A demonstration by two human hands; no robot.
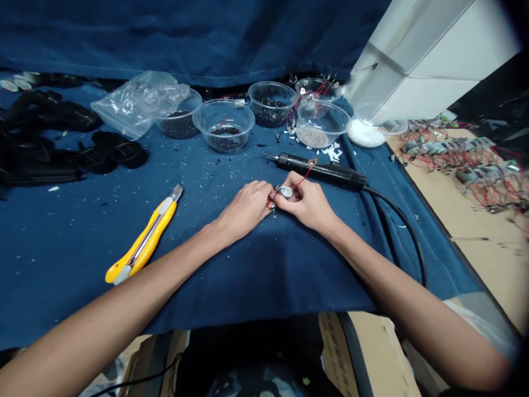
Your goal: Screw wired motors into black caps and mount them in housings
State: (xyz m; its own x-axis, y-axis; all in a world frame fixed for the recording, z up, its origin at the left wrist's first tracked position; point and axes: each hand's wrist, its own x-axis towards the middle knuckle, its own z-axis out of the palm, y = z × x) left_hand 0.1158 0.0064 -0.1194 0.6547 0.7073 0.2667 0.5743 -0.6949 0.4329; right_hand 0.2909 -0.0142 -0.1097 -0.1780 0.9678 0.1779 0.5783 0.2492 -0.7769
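Both hands meet at the middle of the blue cloth [231, 264]. My right hand [308, 204] is closed round a small silver motor [286, 191] with thin red wires [305, 175]. My left hand [246, 208] is curled, its fingertips pinching the wire end at the motor's left side. A black electric screwdriver [320, 169] lies just behind the hands, its cable [407, 231] running off to the right.
A yellow utility knife [144, 240] lies to the left. Several clear plastic bowls [225, 124] of small parts and a clear plastic bag [134, 105] stand at the back. Black parts [103, 154] are heaped far left. Wired motors [467, 160] cover the cardboard on the right.
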